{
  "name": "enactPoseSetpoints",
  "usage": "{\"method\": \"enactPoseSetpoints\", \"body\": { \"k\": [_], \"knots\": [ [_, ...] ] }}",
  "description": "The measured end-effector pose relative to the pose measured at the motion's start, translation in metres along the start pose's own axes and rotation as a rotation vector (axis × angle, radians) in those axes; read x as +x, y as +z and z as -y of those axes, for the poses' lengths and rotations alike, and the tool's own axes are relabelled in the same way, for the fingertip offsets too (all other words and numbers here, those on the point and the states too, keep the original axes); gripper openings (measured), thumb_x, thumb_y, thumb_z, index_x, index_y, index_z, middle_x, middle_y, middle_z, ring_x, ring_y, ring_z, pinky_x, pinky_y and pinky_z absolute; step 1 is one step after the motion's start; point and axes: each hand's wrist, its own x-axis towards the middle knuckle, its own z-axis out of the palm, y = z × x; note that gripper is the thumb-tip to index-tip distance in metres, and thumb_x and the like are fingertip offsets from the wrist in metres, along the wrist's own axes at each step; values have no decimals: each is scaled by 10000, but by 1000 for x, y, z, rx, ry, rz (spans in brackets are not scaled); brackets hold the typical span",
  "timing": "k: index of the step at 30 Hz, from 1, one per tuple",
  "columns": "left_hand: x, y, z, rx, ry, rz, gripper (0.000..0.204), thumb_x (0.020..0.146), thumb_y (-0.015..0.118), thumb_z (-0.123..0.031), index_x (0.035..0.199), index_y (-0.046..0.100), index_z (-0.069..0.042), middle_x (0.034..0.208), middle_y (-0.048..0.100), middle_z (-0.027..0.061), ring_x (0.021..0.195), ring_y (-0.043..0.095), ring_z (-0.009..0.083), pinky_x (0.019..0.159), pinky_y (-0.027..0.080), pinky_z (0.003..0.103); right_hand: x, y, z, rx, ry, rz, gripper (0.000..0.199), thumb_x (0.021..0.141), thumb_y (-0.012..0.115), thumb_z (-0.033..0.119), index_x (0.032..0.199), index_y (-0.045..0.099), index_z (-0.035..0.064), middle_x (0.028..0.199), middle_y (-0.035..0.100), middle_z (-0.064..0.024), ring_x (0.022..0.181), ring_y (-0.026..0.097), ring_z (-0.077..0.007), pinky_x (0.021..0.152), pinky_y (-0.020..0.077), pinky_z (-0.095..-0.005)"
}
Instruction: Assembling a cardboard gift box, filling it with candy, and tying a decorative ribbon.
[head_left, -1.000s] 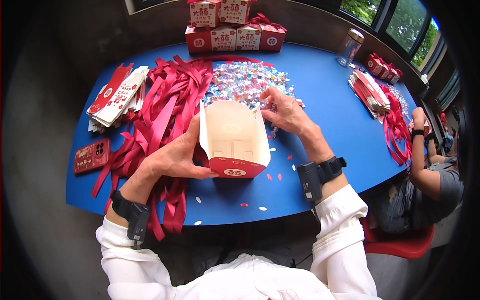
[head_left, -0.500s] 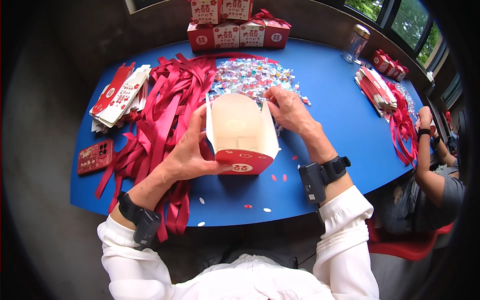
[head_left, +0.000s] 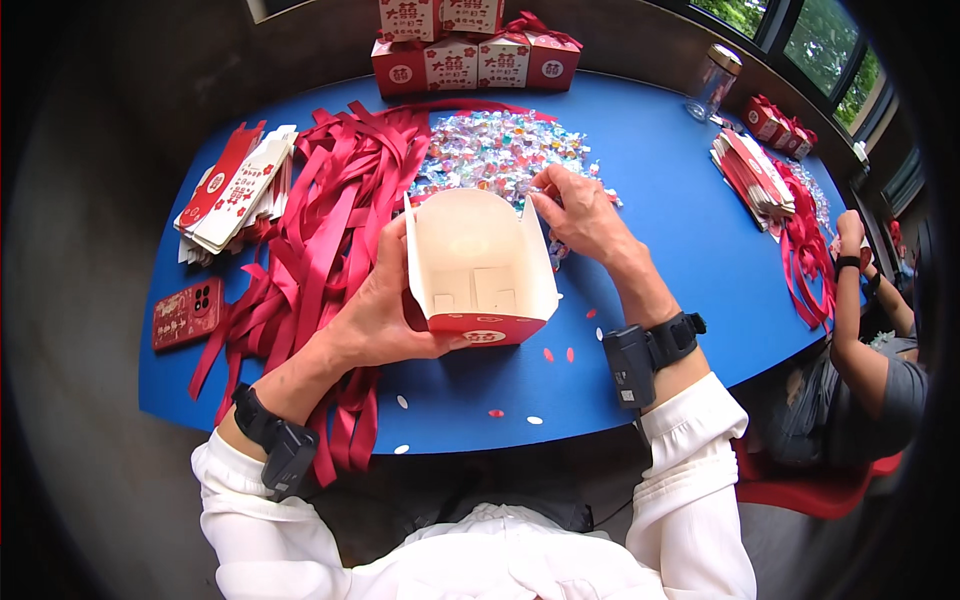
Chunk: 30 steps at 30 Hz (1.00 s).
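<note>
So there's an open paper box (head_left: 480, 265), red outside and cream inside, sitting on the blue table (head_left: 660, 170) right in front of the person. The lid flap is tipped back and, as far as I can see, the inside is bare, just the folded bottom flaps showing. The left hand (head_left: 385, 310) is wrapped around the box's left side, fingers curled under the front corner and thumb up along the wall, so it's a firm grip, not a loose one. The right hand (head_left: 580, 212) is just past the box's far right corner, resting on the edge of the pile of wrapped candies (head_left: 495, 150); its fingers are bunched together at the tips, pinching at candy, though I can't tell how many pieces it has.

Left of the box is a big tangle of red ribbons (head_left: 330, 230), running under the left wrist. Further left is a stack of flat unfolded boxes (head_left: 235, 190) and a red phone (head_left: 187, 313). Finished boxes (head_left: 470, 50) are stacked at the far edge. Another person's arm (head_left: 850, 300) is at the right.
</note>
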Motion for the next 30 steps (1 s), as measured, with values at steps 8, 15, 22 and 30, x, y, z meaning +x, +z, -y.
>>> {"method": "enactPoseSetpoints", "body": {
  "k": [8,15,22,30],
  "knots": [
    [1,5,3,174,84,73,922,687,906,-114,1445,386,-43,1398,515,142,1290,522,270,1097,417,419,-5,3,-4,-147,-102,-51,313,899,712,184,1134,638,-10,910,691,-163,840,681,-274,788,558,-384],
    [1,2,-3,-12,-58,51,928,689,886,-72,1450,356,-28,1362,546,130,1261,546,243,1076,442,396,-2,-1,-5,24,60,-16,216,957,644,174,1037,683,-24,860,703,-112,775,666,-196,717,551,-342],
    [2,-6,-8,-26,-133,95,1093,660,914,-164,1490,218,-24,1401,480,177,1330,480,279,1110,404,420,-4,-22,10,718,260,71,343,1023,602,332,1164,704,36,862,670,14,650,494,-24,608,459,-178],
    [-1,-1,-4,19,-21,27,1076,664,926,-213,1461,229,-19,1388,474,190,1294,515,308,1096,424,430,-8,-23,31,1109,240,174,378,1028,585,358,1166,681,19,858,676,-16,672,521,-40,607,480,-190]
  ]
}}
